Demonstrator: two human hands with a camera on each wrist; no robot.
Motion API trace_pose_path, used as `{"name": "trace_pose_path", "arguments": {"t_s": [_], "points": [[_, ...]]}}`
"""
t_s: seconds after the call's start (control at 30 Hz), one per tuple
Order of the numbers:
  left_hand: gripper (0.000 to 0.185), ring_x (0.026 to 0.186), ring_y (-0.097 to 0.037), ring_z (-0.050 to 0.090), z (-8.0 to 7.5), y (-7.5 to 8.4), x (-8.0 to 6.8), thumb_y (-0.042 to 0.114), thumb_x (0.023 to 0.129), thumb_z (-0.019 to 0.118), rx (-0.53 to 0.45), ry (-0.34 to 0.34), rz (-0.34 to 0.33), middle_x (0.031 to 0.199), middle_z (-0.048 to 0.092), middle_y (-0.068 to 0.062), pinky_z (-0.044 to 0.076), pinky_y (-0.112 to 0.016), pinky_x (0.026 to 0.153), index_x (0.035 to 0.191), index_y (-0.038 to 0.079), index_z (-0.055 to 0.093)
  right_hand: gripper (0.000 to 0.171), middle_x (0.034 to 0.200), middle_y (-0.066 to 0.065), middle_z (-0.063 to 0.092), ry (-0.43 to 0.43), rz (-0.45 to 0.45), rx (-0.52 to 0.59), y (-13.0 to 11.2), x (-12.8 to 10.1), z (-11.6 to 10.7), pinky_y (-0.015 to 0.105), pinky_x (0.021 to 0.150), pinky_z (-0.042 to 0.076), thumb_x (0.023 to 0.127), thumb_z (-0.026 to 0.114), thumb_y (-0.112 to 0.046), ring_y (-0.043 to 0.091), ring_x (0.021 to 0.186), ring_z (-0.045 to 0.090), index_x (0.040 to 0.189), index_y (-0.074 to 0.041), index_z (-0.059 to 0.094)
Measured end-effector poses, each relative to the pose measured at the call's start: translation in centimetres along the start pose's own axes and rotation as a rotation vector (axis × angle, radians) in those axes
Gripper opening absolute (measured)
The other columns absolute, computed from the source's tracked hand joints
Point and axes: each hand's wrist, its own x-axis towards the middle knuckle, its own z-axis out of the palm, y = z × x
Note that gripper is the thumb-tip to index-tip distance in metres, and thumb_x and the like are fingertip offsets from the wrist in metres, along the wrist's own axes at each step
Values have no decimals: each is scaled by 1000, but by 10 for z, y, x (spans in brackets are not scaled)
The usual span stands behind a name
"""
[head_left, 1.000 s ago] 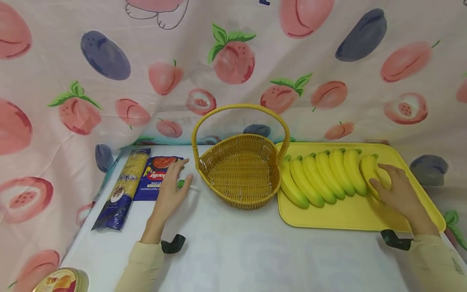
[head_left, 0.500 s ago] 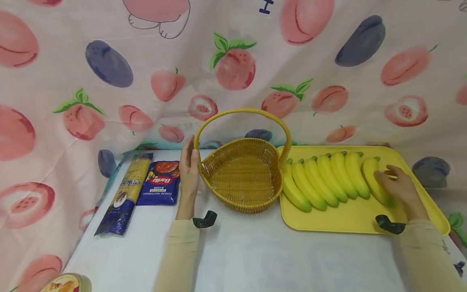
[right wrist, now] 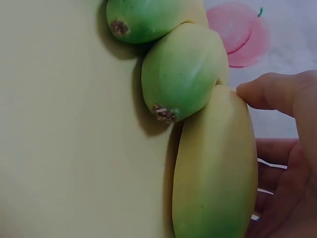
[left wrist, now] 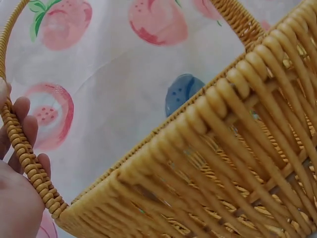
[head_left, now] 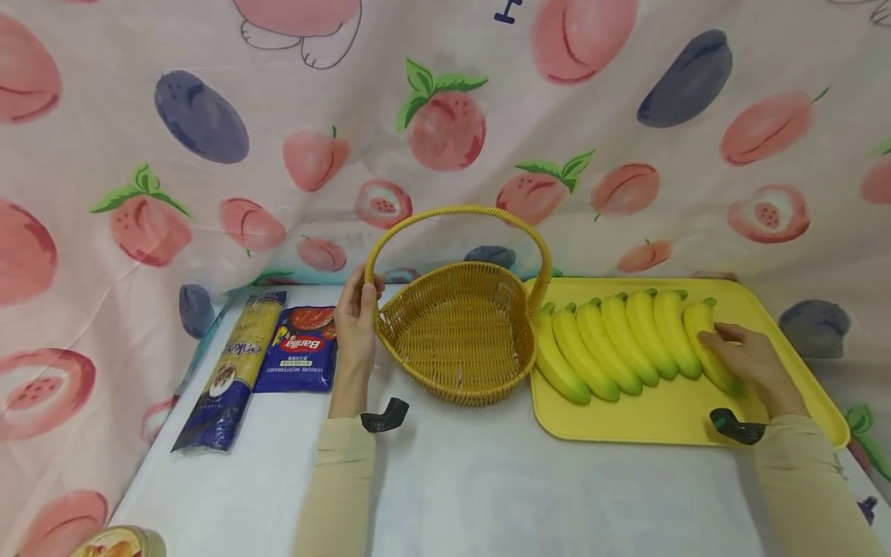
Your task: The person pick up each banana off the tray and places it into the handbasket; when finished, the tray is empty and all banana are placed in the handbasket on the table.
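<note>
Basket (head_left: 462,336) is empty atm, nothing in it yet. All seven bananas are lined up on the yellow tray (head_left: 626,414) just right of it, none lifted, so basically all the moving is left to do imo.

Left hand (head_left: 356,325) is at the basket's left side, fingers curled round the base of the handle (head_left: 459,213) where it meets the rim. Wrist cam shows the wicker strand running between thumb side and fingers, so it's got a proper hold on it. Forearm comes straight up from the near table edge, palm facing the basket.

Right hand (head_left: 741,356) is on the rightmost banana (head_left: 710,344), the one at the end of the row. Thumb tip presses its top, fingers wrap under the far side, so it's closed round it but the banana looks like it's lying on the tray, touching its neighbour. Wrist low, sleeve over the tray's near right corner.

Pasta packs (head_left: 278,352) sit left of the basket, untouched.
</note>
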Motion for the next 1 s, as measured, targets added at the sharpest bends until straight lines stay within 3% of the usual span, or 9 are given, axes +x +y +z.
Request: {"name": "trace_pose_path", "arguments": {"t_s": [0.13,0.37,0.47,0.53,0.6,0.83,1.0], "points": [[39,108,-18,52,-1,2,1,22,99,48,-23,6,-20,108,58,0,41,-25,98,136,11,49,85,148,38,17,11,16,33,-3,-5,-2,67,101,22,95,34,-58,57,133,14,150,1,8],[39,108,-18,53,-2,4,1,18,98,49,-74,-5,-31,108,59,-1,39,-33,100,136,10,49,81,148,36,21,67,-14,18,-13,-18,-1,63,93,34,96,36,-55,56,127,28,150,0,11],[39,107,-15,54,-4,4,-1,20,98,49,-60,-7,-42,108,60,-1,40,-28,99,136,10,49,79,146,35,26,70,-48,-3,-18,-25,2,44,81,46,96,38,-53,52,120,37,150,0,14],[38,107,-14,55,-4,4,-3,20,98,49,-44,-5,-51,107,61,0,41,-26,98,135,10,49,78,143,34,30,69,-73,-14,-23,-31,5,29,73,44,97,39,-51,48,116,41,149,1,16],[38,107,-13,56,-5,4,-4,20,99,49,-34,-5,-59,107,62,0,41,-27,98,135,10,50,77,141,33,32,65,-96,-26,-28,-36,8,22,69,41,97,40,-50,45,114,42,149,2,16],[38,109,-14,57,-6,8,-5,22,99,48,-11,-15,-57,108,61,-1,41,-27,100,135,10,49,71,138,34,35,74,-195,-46,-52,-46,21,46,81,42,98,44,-41,49,118,38,148,4,19],[38,109,-13,57,-5,9,-4,22,99,48,8,-14,-63,108,62,1,41,-26,100,135,10,50,70,136,32,39,68,-258,-76,-68,-55,29,44,80,43,98,47,-40,46,114,43,148,2,23]]}}
